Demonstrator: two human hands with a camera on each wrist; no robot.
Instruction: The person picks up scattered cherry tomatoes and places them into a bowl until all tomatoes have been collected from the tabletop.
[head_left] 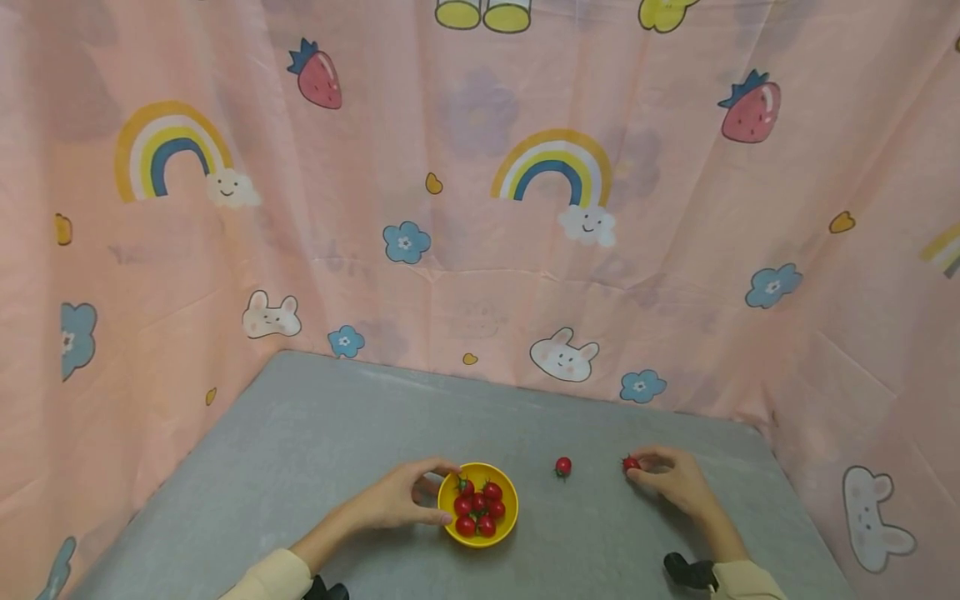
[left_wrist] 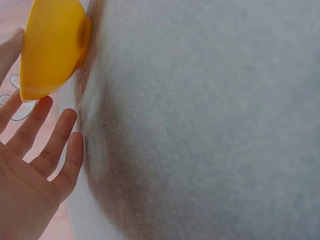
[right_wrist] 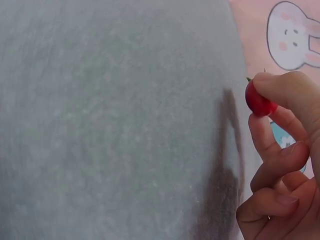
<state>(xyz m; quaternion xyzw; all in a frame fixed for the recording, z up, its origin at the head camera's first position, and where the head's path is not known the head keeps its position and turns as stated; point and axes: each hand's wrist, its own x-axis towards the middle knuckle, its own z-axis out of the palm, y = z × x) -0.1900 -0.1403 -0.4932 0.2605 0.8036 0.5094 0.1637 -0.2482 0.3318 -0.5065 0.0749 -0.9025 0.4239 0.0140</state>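
A yellow bowl [head_left: 480, 543] holds several red cherry tomatoes [head_left: 479, 502] with green tops. My left hand [head_left: 397, 497] curves about the bowl's left side, thumb and index finger at its rim. In the left wrist view the other fingers [left_wrist: 55, 145] spread beside the bowl [left_wrist: 50, 50], which stands on the table. Over to the right, my right hand [head_left: 675, 481] pinches one cherry tomato [head_left: 630, 463] between thumb and fingertips. The right wrist view shows this tomato [right_wrist: 257, 98] off the surface. Between the bowl and right hand lies another cherry tomato [head_left: 563, 466].
The grey tabletop [head_left: 360, 417] extends under both hands. A pink curtain [head_left: 480, 292] printed with rainbows, rabbits and flowers hangs behind it and along both sides. Black straps or mounts [head_left: 688, 572] sit at the wrists.
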